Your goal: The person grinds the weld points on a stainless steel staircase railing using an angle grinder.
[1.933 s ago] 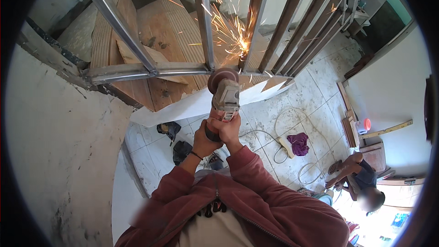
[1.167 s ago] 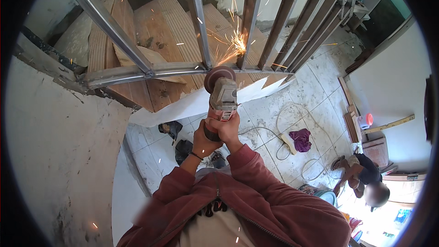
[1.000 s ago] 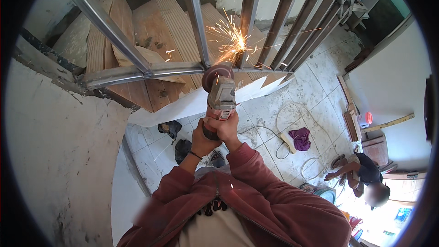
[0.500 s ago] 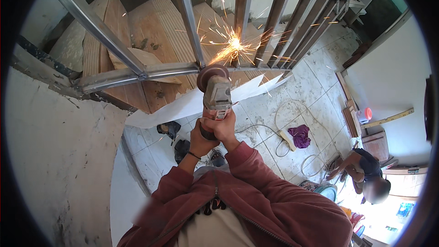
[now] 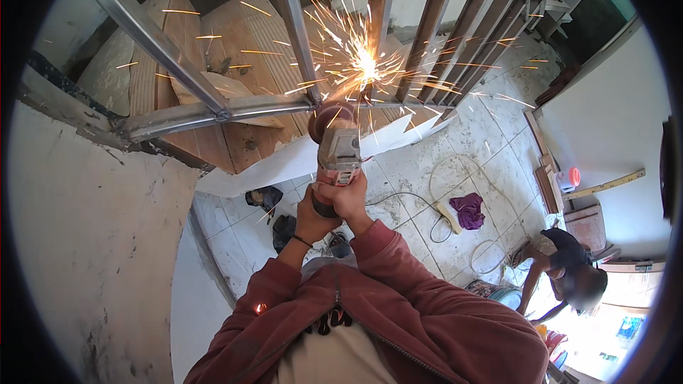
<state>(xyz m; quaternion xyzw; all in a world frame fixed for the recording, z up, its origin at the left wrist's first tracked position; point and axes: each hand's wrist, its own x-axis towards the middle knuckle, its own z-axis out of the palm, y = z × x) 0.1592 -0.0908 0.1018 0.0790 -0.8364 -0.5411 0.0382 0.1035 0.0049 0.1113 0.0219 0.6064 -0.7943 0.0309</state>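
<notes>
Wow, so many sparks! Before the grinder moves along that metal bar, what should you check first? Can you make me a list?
1. Both hands on the tool: ok. The left hand and right hand wrap the angle grinder.
2. Disc on the metal: ok. Sparks burst where it meets the horizontal rail.
3. Gloves: not ok. Both hands are bare.
4. Eye protection: cannot tell. The face is out of view.
5. Cord clear of the disc: cannot tell. A cable lies on the tiled floor below, but its run to the tool is hidden.
6. Others clear of sparks: cannot tell. A person bends over the floor below, off to the right.
</notes>
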